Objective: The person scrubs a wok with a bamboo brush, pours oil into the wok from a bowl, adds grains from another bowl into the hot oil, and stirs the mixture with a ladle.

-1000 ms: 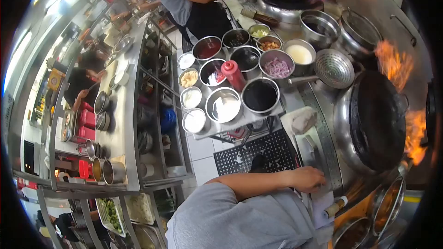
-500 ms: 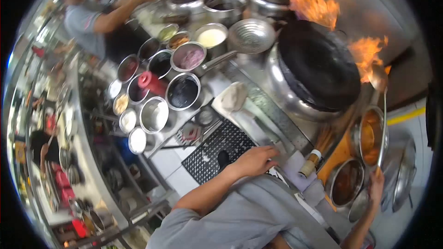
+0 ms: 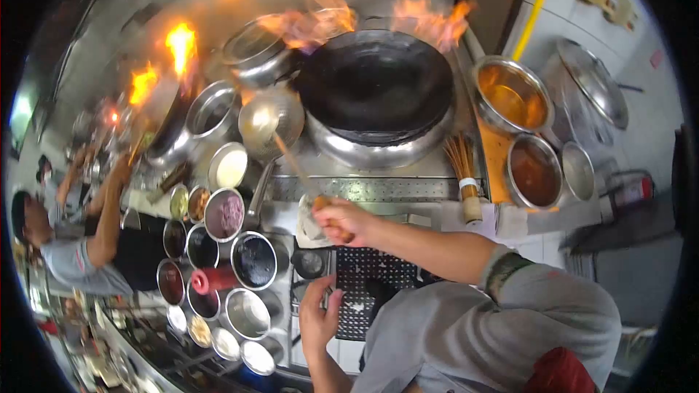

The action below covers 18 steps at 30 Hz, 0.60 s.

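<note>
My right hand (image 3: 336,220) is closed around the wooden handle of a ladle (image 3: 295,167). The ladle's shaft points up and left; its far end is blurred over a perforated metal strainer (image 3: 280,105), so the bowl is hard to make out. Beneath that hand lies a folded pale cloth (image 3: 307,227). My left hand (image 3: 319,314) is lower down, fingers apart and holding nothing, beside the metal containers. A large black wok (image 3: 375,80), with no food visible in it, sits on a round steel burner ring (image 3: 378,147), with flames rising behind it.
Several seasoning containers (image 3: 254,260) and a red squeeze bottle (image 3: 213,279) stand left. Right are a bamboo brush (image 3: 461,164), a pot of orange liquid (image 3: 510,102) and a pot of brown liquid (image 3: 535,175). A co-worker (image 3: 91,255) stands at another flaming wok.
My right hand has carried the ladle from beside the right-hand pots leftward to in front of the wok. My left hand has shifted toward the containers. The camera view has turned right.
</note>
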Each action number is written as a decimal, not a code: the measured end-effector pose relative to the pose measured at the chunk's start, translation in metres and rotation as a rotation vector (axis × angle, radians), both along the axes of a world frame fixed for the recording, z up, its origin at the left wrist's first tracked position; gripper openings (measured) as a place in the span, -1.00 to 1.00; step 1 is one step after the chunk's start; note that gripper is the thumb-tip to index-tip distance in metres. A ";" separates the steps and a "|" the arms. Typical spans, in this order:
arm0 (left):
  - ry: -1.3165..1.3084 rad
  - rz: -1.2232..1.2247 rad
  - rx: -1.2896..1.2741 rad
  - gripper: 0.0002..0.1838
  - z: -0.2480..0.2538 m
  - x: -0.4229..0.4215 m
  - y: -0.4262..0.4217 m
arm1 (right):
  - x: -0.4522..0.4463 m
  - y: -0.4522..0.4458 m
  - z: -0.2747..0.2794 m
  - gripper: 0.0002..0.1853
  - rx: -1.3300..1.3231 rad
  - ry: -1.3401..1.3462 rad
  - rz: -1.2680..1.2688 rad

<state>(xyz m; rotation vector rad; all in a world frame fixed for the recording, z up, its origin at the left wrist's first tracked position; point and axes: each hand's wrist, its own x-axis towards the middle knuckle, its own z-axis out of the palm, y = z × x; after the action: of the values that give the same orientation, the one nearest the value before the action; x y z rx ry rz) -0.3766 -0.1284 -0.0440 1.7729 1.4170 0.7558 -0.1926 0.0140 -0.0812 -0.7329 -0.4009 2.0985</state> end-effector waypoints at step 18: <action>-0.392 -0.539 -0.210 -0.69 -0.014 0.273 0.089 | 0.483 -0.129 0.057 -0.71 0.213 -1.783 -0.768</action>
<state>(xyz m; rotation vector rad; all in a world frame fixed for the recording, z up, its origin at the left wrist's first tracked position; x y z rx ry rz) -0.1035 -0.0398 -0.0583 1.6222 0.6861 0.5926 0.2903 -0.1146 -0.0244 -2.0401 -0.9871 0.2382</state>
